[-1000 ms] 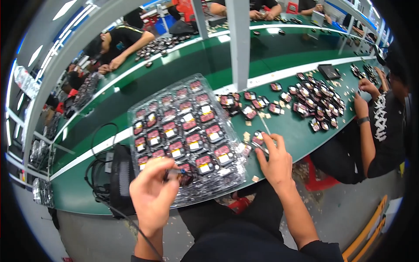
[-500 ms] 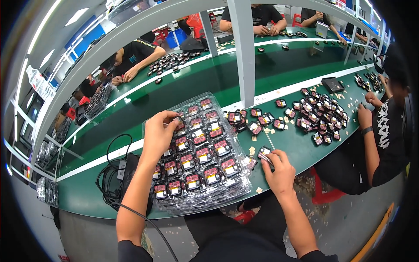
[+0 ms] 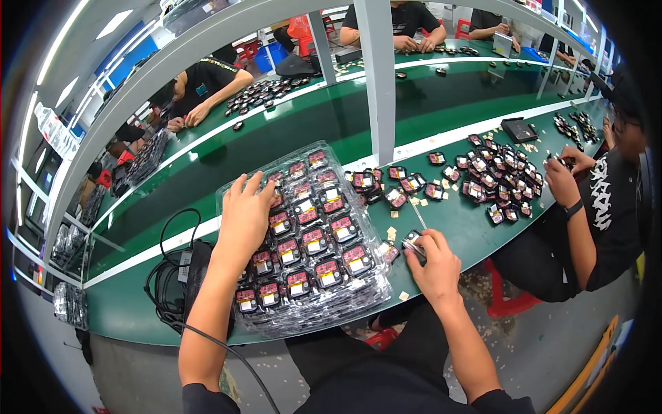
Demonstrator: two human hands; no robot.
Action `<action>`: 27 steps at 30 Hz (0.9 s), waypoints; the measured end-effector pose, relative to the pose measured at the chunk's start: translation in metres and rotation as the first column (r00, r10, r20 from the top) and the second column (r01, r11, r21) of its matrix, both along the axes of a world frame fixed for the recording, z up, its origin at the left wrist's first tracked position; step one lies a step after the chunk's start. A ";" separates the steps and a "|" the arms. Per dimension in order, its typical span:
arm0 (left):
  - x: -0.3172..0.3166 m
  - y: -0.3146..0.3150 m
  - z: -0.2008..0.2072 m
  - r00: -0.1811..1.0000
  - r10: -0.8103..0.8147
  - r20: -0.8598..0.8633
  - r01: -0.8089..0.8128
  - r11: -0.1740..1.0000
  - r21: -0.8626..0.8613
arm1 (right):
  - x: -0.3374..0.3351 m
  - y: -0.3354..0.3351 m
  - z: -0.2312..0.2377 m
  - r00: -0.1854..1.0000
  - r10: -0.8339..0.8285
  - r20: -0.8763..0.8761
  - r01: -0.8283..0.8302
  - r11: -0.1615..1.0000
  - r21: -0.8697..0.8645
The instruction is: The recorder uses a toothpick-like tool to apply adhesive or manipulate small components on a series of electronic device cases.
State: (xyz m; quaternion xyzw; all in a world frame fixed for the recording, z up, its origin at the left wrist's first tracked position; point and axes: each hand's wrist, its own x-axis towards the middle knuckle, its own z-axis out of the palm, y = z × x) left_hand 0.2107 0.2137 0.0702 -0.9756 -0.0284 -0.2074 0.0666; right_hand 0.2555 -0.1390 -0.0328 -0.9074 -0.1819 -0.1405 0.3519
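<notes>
My left hand (image 3: 246, 214) lies over the left side of a clear plastic tray (image 3: 376, 298), its fingers apart on the small black devices seated there. Each device, such as this one (image 3: 329, 273), has a pink-and-white face and sits in its own pocket. Several similar trays are stacked beneath. To the right of the stack, my right hand (image 3: 436, 268) is closed around a thin metal tool (image 3: 419, 215) that looks like tweezers. At its fingertips is another black device (image 3: 412, 237); whether it is gripped or only touched, I cannot tell.
A large pile of devices (image 3: 493, 172) lies on the green table (image 3: 455, 238), among small beige pieces. A grey post (image 3: 380, 90) rises behind the tray. Black cables (image 3: 160, 276) lie to its left. Another person (image 3: 579, 207) works at the right; others sit across.
My left hand has gone from pinching a device over the tray to spread fingers on it. My right hand stays by the device. The right-hand person's hands have come up together.
</notes>
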 end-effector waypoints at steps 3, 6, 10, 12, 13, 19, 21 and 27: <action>0.002 0.008 0.002 0.996 -0.037 -0.079 0.027 0.991 -0.133 | 0.003 -0.006 -0.005 0.998 0.031 0.045 -0.036 0.995 0.098; 0.002 0.004 -0.002 0.991 -0.061 -0.120 0.042 0.987 -0.155 | -0.004 -0.014 0.003 0.997 0.022 0.074 -0.045 0.942 0.332; -0.008 -0.008 0.006 0.998 -0.024 0.055 0.018 0.994 0.112 | -0.040 -0.016 0.050 0.961 0.213 0.176 -0.268 0.873 0.407; -0.008 -0.033 0.022 0.963 -0.094 0.252 0.073 0.993 0.093 | -0.049 -0.020 0.056 0.900 0.305 0.311 -0.417 0.808 0.416; -0.012 -0.052 0.028 0.964 -0.116 0.241 0.098 0.992 0.084 | -0.053 -0.022 0.057 0.872 0.337 0.355 -0.472 0.771 0.427; -0.098 -0.146 0.029 0.803 -0.593 0.066 -0.004 -0.115 -0.993 | -0.073 -0.030 0.064 0.743 0.577 0.339 -0.667 0.593 0.451; -0.117 -0.165 0.007 0.766 -0.612 0.194 -0.146 -0.460 -0.876 | -0.074 -0.027 0.066 0.699 0.622 0.354 -0.709 0.534 0.461; -0.138 -0.187 -0.036 0.884 -0.421 0.203 -0.223 -0.762 -0.607 | -0.080 -0.029 0.055 0.642 0.736 0.217 -0.722 0.484 0.493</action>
